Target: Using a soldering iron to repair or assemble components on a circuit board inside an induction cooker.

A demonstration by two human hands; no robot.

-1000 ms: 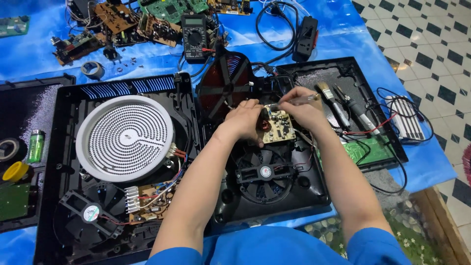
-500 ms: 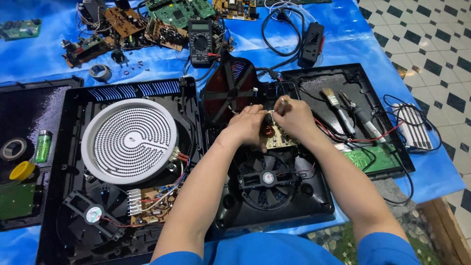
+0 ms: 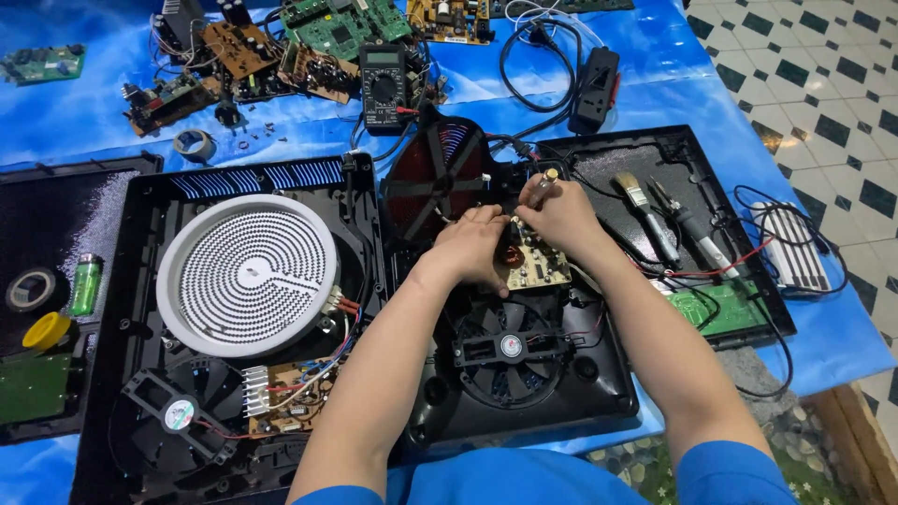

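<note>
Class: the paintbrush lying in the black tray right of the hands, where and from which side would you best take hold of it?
Grip the paintbrush by its handle end nearest the person, coming from above: it lies flat, bristles pointing away, with other tools close alongside on its right.

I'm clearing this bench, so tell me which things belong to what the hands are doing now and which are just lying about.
In hand: left hand on the small board; right hand holding a tool; open cooktop.

Lying about: multimeter, brush, tape roll, lighter, loose boards, glass panel.
</note>
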